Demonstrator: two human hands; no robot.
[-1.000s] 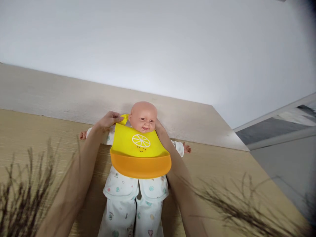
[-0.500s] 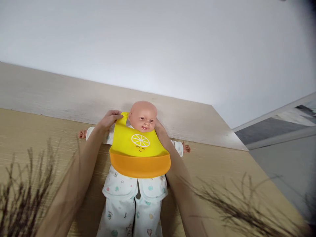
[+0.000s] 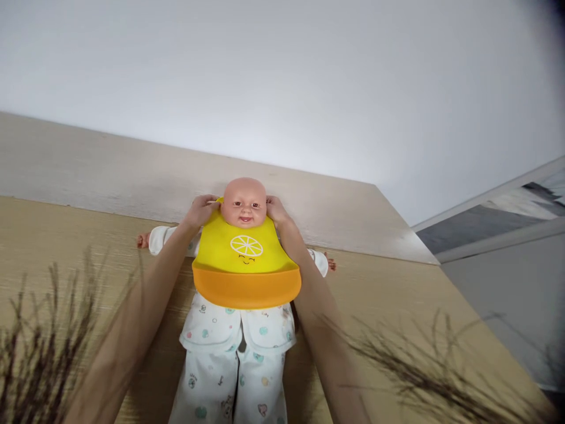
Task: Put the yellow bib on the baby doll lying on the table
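Note:
A bald baby doll (image 3: pixel 245 197) lies on its back, dressed in a white printed outfit (image 3: pixel 212 341). Over its chest is a yellow bib (image 3: pixel 212 247) with a white citrus slice, a smiling face and an orange catch pocket (image 3: pixel 247 288). My left hand (image 3: pixel 202 211) pinches the bib's neck strap beside the doll's head. On the other side of the head, my right hand (image 3: pixel 278 211) is closed at the bib's upper edge, with its fingertips partly hidden behind the head. The strap ends behind the neck are out of sight.
Beneath the doll is a wooden tabletop (image 3: pixel 388 300), with a pale raised board (image 3: pixel 110 159) along its back. A white wall (image 3: pixel 282 82) rises behind. The doll's arms stretch out sideways. Dark blurred strands (image 3: pixel 410 371) hang in the lower foreground.
The doll's head has turned from its tilted pose to face straight up. My right hand has come out from behind the head into view, and the bib has shifted slightly up and left.

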